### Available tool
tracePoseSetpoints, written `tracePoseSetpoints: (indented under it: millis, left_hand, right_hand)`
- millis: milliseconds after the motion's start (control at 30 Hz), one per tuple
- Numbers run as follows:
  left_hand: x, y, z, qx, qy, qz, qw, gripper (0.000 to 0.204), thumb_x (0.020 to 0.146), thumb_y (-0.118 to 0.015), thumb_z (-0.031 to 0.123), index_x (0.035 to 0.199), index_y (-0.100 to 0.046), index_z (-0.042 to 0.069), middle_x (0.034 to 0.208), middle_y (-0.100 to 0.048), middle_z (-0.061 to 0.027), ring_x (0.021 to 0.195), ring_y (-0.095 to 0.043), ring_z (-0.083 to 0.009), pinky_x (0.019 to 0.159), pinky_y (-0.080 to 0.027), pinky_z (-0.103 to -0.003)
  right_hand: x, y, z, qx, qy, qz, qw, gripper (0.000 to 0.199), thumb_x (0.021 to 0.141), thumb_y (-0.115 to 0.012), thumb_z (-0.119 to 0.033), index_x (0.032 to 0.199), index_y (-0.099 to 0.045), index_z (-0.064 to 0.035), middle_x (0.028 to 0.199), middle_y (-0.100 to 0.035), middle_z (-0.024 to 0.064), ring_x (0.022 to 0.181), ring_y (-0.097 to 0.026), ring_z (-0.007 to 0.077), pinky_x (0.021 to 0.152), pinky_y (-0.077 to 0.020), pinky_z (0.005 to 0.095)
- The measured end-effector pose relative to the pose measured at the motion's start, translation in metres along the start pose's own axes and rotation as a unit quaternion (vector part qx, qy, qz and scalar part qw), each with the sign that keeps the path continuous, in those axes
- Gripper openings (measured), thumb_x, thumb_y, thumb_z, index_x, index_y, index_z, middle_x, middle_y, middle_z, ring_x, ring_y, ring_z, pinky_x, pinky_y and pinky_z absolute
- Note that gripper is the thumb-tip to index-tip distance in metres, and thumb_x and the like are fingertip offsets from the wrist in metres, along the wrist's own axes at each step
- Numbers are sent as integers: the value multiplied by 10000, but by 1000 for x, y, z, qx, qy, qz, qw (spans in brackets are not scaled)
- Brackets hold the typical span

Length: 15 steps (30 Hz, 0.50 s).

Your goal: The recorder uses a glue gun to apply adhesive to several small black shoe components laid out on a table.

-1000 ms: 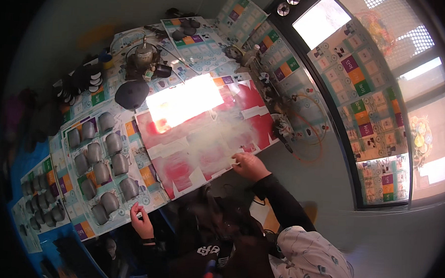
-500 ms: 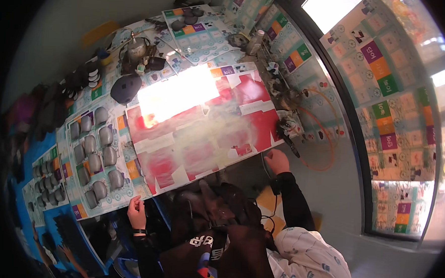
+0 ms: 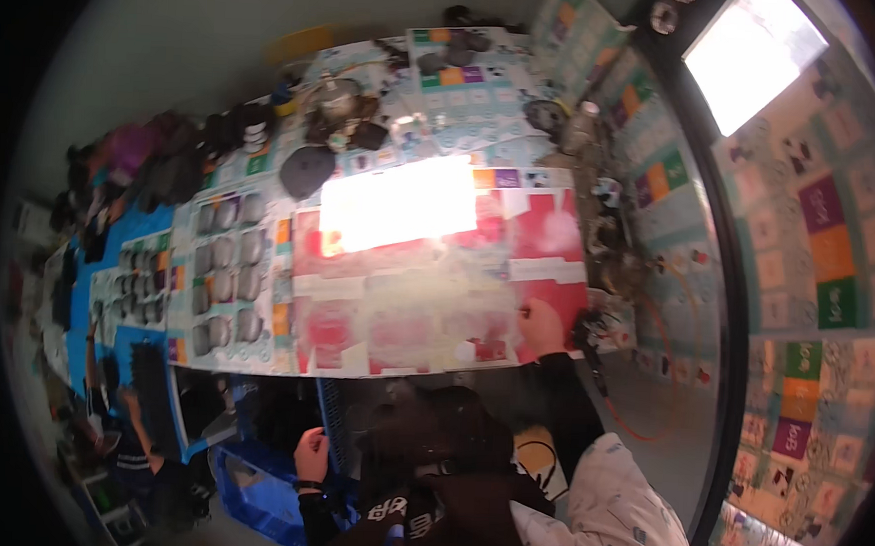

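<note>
Above the right part of a red sheet (image 3: pixel 547 219), blotched with pale yellow-white, is my right hand (image 3: pixel 541 328). Its fingers are closed; a small dark spot shows at the fingertips, too blurred to name. My left hand (image 3: pixel 311 453) hangs below the table's front edge, beside a blue plastic crate (image 3: pixel 262 500). Its fingers curl inward and nothing shows in them. To the right of my right hand lies a dark tool (image 3: pixel 591 329) with an orange hose. A glaring patch of light hides the back left of the red sheet.
Grey rounded pieces (image 3: pixel 223 251) stand in rows on a patterned sheet at the left. A dark rounded piece (image 3: pixel 307 173) lies behind them. Grimy metal equipment (image 3: pixel 338 98) stands farther back. A bottle (image 3: pixel 581 123) is at the back right. At the far left another person's arm (image 3: pixel 138 421) shows.
My right hand has risen from beside the table's front edge to over the red sheet. My left hand now hangs farther from the table edge. The whole view has turned.
</note>
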<state>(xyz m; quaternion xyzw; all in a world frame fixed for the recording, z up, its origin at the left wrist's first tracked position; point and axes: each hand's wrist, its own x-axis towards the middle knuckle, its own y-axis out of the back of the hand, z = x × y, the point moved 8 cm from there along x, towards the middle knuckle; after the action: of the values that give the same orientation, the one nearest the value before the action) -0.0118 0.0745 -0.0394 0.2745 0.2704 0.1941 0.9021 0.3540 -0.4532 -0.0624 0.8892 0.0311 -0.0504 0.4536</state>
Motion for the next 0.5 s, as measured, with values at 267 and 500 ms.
tracePoseSetpoints:
  millis: [267, 500]
  left_hand:
    - [14, -15, 24, -15, -22, 17, 1000, 208, 979, -651, 136, 816, -609, 15, 600, -600, -37, 549, -591, -109, 547, -477, -282]
    - [30, -30, 34, 22, 17, -29, 999, 401, 1037, -581, 259, 713, -585, 21, 589, -581, -41, 514, -548, -114, 520, -423, -285]
  right_hand:
    - [-5, 25, 7, 0, -50, 6, 999, 208, 852, -699, -230, 888, -685, -26, 881, -700, 203, 876, -681, 395, 757, -528, 498]
    - [8, 78, 50, -55, -132, 81, 986, 199, 894, -679, -247, 889, -680, -48, 884, -711, 189, 874, -683, 402, 763, -535, 513]
